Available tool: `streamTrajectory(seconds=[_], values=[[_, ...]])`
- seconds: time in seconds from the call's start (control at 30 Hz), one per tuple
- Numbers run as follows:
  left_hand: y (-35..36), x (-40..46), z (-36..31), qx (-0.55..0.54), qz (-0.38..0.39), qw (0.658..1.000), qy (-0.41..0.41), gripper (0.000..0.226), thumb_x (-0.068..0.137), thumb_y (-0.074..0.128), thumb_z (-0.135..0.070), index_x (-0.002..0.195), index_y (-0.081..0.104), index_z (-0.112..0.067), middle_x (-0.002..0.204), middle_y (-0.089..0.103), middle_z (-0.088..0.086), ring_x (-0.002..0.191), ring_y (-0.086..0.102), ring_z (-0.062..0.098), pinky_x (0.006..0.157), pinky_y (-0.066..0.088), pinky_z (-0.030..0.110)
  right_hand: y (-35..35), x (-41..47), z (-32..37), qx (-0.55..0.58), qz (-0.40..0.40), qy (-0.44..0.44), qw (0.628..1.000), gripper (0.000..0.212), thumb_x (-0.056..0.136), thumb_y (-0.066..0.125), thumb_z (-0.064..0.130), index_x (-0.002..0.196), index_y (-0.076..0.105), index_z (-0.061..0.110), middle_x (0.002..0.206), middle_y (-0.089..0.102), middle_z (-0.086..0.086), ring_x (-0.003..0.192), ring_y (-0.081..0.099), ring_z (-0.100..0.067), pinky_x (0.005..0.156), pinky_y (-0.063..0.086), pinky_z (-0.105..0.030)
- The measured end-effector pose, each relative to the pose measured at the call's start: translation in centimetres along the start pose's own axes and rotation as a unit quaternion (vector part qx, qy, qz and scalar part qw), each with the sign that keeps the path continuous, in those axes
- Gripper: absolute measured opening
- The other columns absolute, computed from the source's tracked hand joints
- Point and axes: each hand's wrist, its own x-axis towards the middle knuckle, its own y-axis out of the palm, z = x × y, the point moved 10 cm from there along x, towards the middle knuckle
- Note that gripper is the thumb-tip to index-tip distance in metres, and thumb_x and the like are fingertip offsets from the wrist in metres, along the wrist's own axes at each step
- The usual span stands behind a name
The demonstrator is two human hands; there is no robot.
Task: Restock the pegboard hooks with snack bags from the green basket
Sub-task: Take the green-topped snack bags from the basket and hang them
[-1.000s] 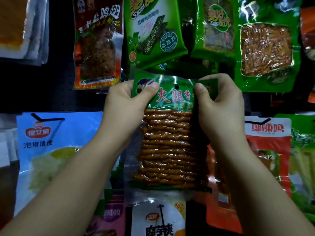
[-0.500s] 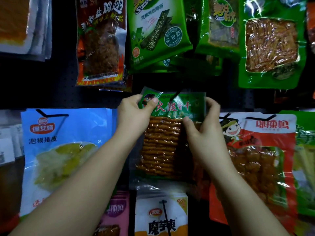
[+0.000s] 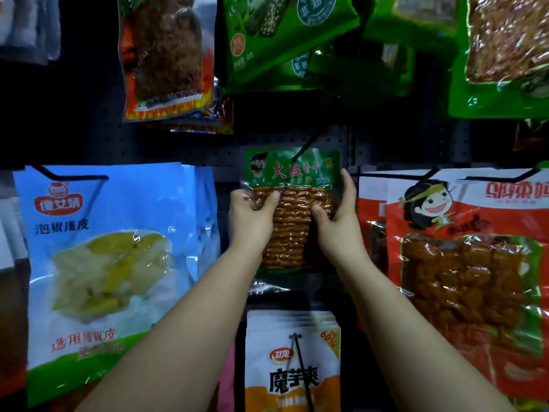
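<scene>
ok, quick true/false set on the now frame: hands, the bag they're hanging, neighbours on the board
1. Both hands hold the green-topped bag. True: left hand and right hand grip its sides.
2. The hook passes through the bag's top. True.
3. A blue bag hangs to its right. False: it hangs to the left; a red bag is on the right.
4. The white-and-orange bag hangs above it. False: it hangs below.
5. The left hand is empty. False: it grips the bag.

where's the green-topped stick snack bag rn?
Head view, centre: green-topped snack bag on its hook, between the blue bag and red bag, held by both hands.
</scene>
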Motion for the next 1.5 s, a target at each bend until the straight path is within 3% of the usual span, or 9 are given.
streamTrajectory(seconds=[0.13, 0.33, 0.47, 0.6, 0.7, 0.9, 1.03, 1.27, 1.5], values=[[0.2, 1.4, 1.2, 0.019, -0.010, 1.000, -0.020, 0.034, 0.081, 0.072, -0.030, 0.101, 0.048, -0.019, 0.105, 0.063, 0.007, 0.097, 0.062, 0.024, 0.090, 0.052, 0.044, 0.5, 1.8, -2.2, 0.000, -0.004, 0.030, 1.000, 0.076, 0.094, 0.055, 0.011, 0.151, 0.008, 0.030, 0.149, 0.040, -0.006, 0.132, 0.041, -0.017, 0.099, 0.032, -0.026], [0.4, 1.9, 2.2, 0.030, -0.008, 0.998, -0.054, 0.036, 0.079, 0.073, -0.034, 0.100, 0.050, -0.016, 0.107, 0.065, 0.007, 0.098, 0.063, 0.024, 0.092, 0.051, 0.043, 0.5, 2.0, -5.3, 0.003, -0.045, 0.087, 0.995, 0.078, 0.091, 0.060, 0.031, 0.151, 0.011, 0.020, 0.128, 0.058, -0.014, 0.121, 0.054, -0.028, 0.093, 0.036, -0.029], [-0.1, -0.3, 4.0, 0.009, 0.009, 0.997, -0.080, 0.034, 0.083, 0.071, -0.028, 0.104, 0.050, -0.014, 0.112, 0.064, 0.010, 0.098, 0.063, 0.023, 0.089, 0.053, 0.040, 0.5, -0.4, -7.4, 0.045, -0.044, 0.124, 0.990, 0.074, 0.089, 0.062, 0.037, 0.148, 0.021, 0.018, 0.113, 0.059, -0.005, 0.106, 0.058, -0.020, 0.082, 0.046, -0.025], [-1.9, -4.2, 6.9, -0.023, 0.012, 0.992, -0.124, 0.030, 0.086, 0.068, -0.025, 0.108, 0.050, -0.014, 0.107, 0.063, 0.004, 0.089, 0.061, 0.012, 0.068, 0.046, 0.022, 0.4, -4.6, -9.8, 0.045, -0.023, 0.169, 0.984, 0.068, 0.089, 0.064, 0.033, 0.144, 0.030, 0.013, 0.114, 0.060, -0.005, 0.092, 0.059, -0.010, 0.066, 0.043, -0.013], [-3.6, -8.0, 9.6, -0.019, 0.028, 0.987, -0.159, 0.032, 0.089, 0.064, -0.020, 0.115, 0.050, -0.008, 0.102, 0.061, 0.002, 0.095, 0.058, 0.014, 0.084, 0.047, 0.031, -0.6, -9.0, -10.9, 0.018, -0.003, 0.209, 0.978, 0.073, 0.088, 0.065, 0.033, 0.146, 0.027, 0.012, 0.110, 0.060, 0.000, 0.089, 0.059, -0.010, 0.066, 0.041, -0.018], [-8.5, -18.5, 12.6, 0.007, 0.113, 0.979, -0.172, 0.007, 0.089, 0.061, -0.017, 0.094, 0.061, -0.023, 0.094, 0.066, 0.000, 0.081, 0.062, 0.007, 0.066, 0.046, 0.014, -3.5, -20.7, -8.4, 0.024, 0.004, 0.204, 0.979, 0.020, 0.089, 0.063, 0.030, 0.108, 0.059, 0.034, 0.092, 0.063, 0.009, 0.085, 0.062, -0.010, 0.077, 0.052, -0.030], [-9.9, -26.7, 13.4, 0.037, 0.211, 0.965, -0.150, 0.014, 0.088, 0.062, -0.009, 0.085, 0.061, -0.022, 0.075, 0.062, -0.006, 0.064, 0.059, -0.006, 0.059, 0.044, 0.005, -5.8, -29.5, -7.6, -0.002, -0.045, 0.229, 0.972, 0.010, 0.090, 0.061, 0.025, 0.094, 0.062, 0.033, 0.080, 0.065, 0.010, 0.075, 0.063, -0.009, 0.066, 0.052, -0.024], [-9.2, -40.6, 20.4, 0.074, 0.369, 0.902, -0.211, 0.026, 0.088, 0.061, -0.009, 0.081, 0.058, -0.034, 0.069, 0.062, -0.020, 0.066, 0.058, -0.001, 0.063, 0.044, 0.012, -11.8, -48.1, -12.4, -0.093, -0.124, 0.391, 0.907, 0.014, 0.090, 0.061, 0.009, 0.088, 0.064, 0.022, 0.076, 0.062, 0.002, 0.073, 0.057, -0.013, 0.069, 0.047, -0.025], [-6.3, -55.5, 31.2, 0.083, 0.454, 0.837, -0.293, 0.026, 0.086, 0.063, -0.007, 0.082, 0.059, -0.033, 0.074, 0.065, -0.009, 0.070, 0.060, -0.001, 0.068, 0.044, 0.009, -20.4, -65.7, -20.8, -0.161, -0.168, 0.544, 0.806, 0.021, 0.090, 0.061, 0.004, 0.081, 0.061, 0.023, 0.076, 0.063, 0.005, 0.061, 0.058, 0.001, 0.063, 0.048, -0.016]])
